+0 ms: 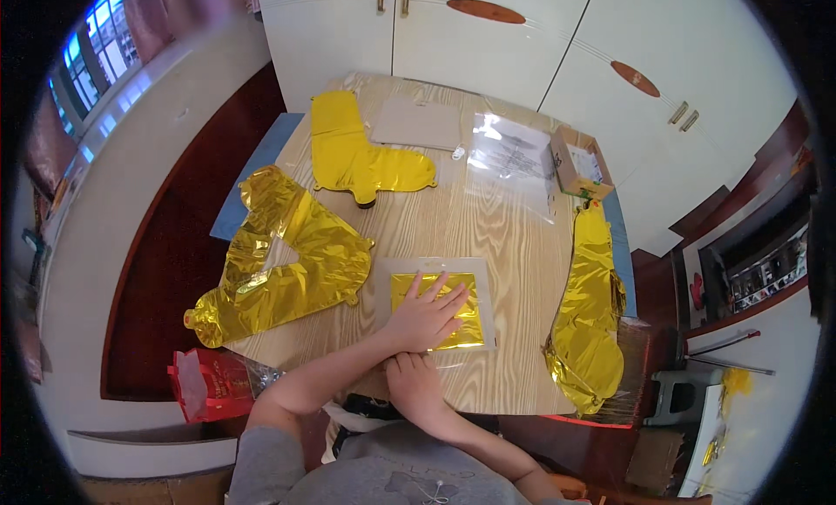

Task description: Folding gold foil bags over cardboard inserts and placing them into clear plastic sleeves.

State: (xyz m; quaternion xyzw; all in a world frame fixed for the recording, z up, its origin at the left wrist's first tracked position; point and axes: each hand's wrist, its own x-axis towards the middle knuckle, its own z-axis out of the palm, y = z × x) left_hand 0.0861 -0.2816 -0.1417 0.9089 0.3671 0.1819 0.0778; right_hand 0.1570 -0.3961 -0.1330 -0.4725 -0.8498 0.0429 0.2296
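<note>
Wooden surface (514, 261) carries gold foil balloons; left hand (427, 318) presses flat, fingers spread, on a packaged gold foil sheet (466, 318); right hand (416, 383) rests loosely curled beside it.

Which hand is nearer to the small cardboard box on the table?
Left. The left hand lies flat on the gold foil packet, nearer the cardboard box; the right hand rests behind it at the table's near edge.

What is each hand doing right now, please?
Left hand: open, flat on the packaged gold foil.
Right hand: at the package's near edge; grip cannot be told.
</note>
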